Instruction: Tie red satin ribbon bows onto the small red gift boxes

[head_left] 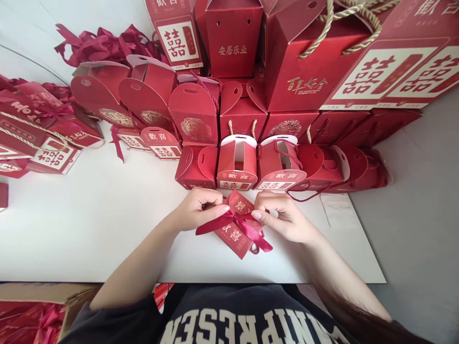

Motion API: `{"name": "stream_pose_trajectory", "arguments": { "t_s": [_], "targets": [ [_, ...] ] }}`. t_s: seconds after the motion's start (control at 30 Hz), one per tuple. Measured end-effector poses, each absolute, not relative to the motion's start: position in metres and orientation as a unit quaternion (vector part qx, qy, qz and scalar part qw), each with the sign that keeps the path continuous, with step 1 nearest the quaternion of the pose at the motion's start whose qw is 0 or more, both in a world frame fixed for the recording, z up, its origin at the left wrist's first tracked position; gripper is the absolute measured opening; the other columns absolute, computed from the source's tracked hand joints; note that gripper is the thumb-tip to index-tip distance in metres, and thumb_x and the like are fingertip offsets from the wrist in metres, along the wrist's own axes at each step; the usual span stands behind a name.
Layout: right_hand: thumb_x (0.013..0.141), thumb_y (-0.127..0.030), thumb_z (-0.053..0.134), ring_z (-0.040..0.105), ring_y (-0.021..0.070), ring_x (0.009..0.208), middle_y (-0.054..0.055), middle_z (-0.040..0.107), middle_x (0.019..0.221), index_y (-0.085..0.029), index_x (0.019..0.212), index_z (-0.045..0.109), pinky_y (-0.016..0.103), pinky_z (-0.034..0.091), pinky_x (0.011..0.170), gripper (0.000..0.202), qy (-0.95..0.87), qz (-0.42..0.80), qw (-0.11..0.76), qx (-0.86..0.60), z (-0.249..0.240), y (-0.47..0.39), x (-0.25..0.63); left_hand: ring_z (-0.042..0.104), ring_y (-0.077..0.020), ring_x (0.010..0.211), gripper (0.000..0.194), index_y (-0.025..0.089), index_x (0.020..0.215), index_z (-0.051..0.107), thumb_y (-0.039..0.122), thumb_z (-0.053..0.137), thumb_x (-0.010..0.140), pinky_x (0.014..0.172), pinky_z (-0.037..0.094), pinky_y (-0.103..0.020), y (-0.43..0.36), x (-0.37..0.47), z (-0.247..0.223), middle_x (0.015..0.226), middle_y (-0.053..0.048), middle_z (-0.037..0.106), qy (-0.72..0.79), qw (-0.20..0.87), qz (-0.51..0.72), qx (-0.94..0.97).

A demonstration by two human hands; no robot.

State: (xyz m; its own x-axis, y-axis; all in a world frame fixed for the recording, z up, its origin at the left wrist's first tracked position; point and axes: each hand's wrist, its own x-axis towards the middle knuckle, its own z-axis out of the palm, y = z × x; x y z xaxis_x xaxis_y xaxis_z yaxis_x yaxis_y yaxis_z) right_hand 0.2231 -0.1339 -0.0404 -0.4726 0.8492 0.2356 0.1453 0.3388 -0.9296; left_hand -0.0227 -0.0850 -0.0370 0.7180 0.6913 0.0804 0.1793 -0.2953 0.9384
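Observation:
A small red gift box [235, 242] with gold characters lies at a slant on the white table, directly in front of me. Round it runs a crimson satin ribbon [212, 224], knotted in a bow on the upper side with two tails hanging over. My left hand [199, 208] pinches the bow's left side between thumb and curled fingers. On the opposite side, my right hand [285, 217] pinches the right loop the same way. A twisted red cord [255, 249] peeks out from under the box's right edge.
Rows of red boxes [193, 114] with cord handles stand just beyond my hands, with larger boxes [233, 43] behind. A heap of ribbons [103, 45] lies at back left. More boxes [53, 153] sit left. An open carton [75, 301] is below the table's front edge.

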Motion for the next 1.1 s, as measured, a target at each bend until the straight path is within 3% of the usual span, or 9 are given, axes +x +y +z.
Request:
{"name": "stream_pose_trajectory", "arguments": {
  "t_s": [0.4, 0.67, 0.87, 0.97, 1.03, 1.1],
  "targets": [
    [0.095, -0.024, 0.057, 0.049, 0.0103, 0.060, -0.001, 0.055, 0.065, -0.018, 0.066, 0.057, 0.025, 0.039, 0.058, 0.029, -0.689, 0.529, 0.407, -0.284, -0.057, -0.128, 0.227, 0.029, -0.0034, 0.035, 0.047, 0.015, 0.052, 0.041, 0.040, 0.066, 0.083, 0.036, 0.017, -0.020, -0.085, -0.021, -0.075, 0.046, 0.005, 0.039, 0.266, 0.763, 0.258, 0.529],
    [0.095, -0.031, 0.057, 0.050, 0.0111, 0.059, -0.001, 0.054, 0.063, -0.018, 0.065, 0.059, 0.025, 0.041, 0.056, 0.032, -0.678, 0.535, 0.419, -0.282, -0.064, -0.126, 0.228, 0.022, -0.0019, 0.027, 0.051, 0.016, 0.051, 0.039, 0.047, 0.067, 0.079, 0.031, 0.011, -0.020, -0.084, -0.020, -0.088, 0.042, 0.007, 0.036, 0.242, 0.793, 0.268, 0.492],
    [0.095, -0.028, 0.057, 0.052, 0.0108, 0.061, -0.001, 0.055, 0.065, -0.018, 0.067, 0.058, 0.025, 0.042, 0.057, 0.030, -0.690, 0.518, 0.416, -0.287, -0.061, -0.125, 0.236, 0.032, -0.0042, 0.030, 0.047, 0.015, 0.053, 0.048, 0.048, 0.070, 0.078, 0.032, 0.018, -0.019, -0.083, -0.023, -0.086, 0.044, 0.004, 0.045, 0.220, 0.797, 0.244, 0.508],
    [0.095, -0.027, 0.056, 0.057, 0.0133, 0.074, 0.002, 0.061, 0.081, -0.020, 0.095, 0.064, 0.028, 0.048, 0.068, 0.011, -0.707, 0.469, 0.416, -0.327, -0.051, -0.129, 0.241, 0.035, -0.0061, 0.031, 0.043, 0.015, 0.055, 0.052, 0.047, 0.070, 0.078, 0.035, 0.024, -0.021, -0.081, -0.028, -0.080, 0.041, 0.003, 0.046, 0.206, 0.797, 0.235, 0.517],
    [0.095, -0.027, 0.056, 0.059, 0.0158, 0.081, 0.004, 0.063, 0.091, -0.022, 0.119, 0.057, 0.032, 0.050, 0.075, 0.024, -0.717, 0.426, 0.421, -0.358, -0.044, -0.134, 0.242, 0.037, -0.0080, 0.033, 0.042, 0.016, 0.055, 0.054, 0.047, 0.070, 0.077, 0.038, 0.029, -0.023, -0.080, -0.032, -0.075, 0.037, 0.002, 0.045, 0.195, 0.789, 0.223, 0.538],
    [0.094, -0.025, 0.057, 0.059, 0.0176, 0.083, 0.005, 0.063, 0.093, -0.023, 0.120, 0.055, 0.035, 0.050, 0.077, 0.026, -0.736, 0.363, 0.431, -0.375, -0.038, -0.138, 0.242, 0.042, -0.0101, 0.037, 0.040, 0.016, 0.056, 0.058, 0.047, 0.070, 0.078, 0.043, 0.033, -0.025, -0.078, -0.036, -0.068, 0.040, 0.000, 0.048, 0.192, 0.762, 0.219, 0.579]
  ]
}}
